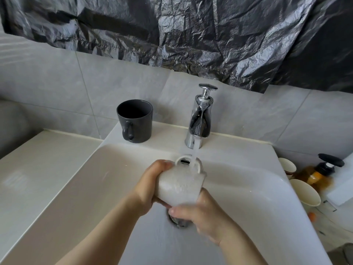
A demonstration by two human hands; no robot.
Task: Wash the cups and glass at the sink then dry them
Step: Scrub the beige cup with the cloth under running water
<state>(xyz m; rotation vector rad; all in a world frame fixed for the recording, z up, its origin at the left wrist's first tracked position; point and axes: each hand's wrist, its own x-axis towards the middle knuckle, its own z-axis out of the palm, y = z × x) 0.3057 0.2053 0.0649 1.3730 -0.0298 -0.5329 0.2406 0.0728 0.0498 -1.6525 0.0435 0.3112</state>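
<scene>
The white cup (177, 186) is held sideways under the running tap (199, 119), above the sink (95, 178), blurred by water. The left hand (152, 180) grips its left side; the right hand (202, 213) grips its near end, half hiding the drain (180, 223).

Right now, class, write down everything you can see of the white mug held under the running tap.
The white mug looks ceramic, glossy and wet, and is slightly blurred. It lies tilted over the sink with its loop handle uppermost, where water from the chrome tap strikes it. The left hand grips its side. The right hand wraps its near end, hiding whether that is rim or base.
</scene>
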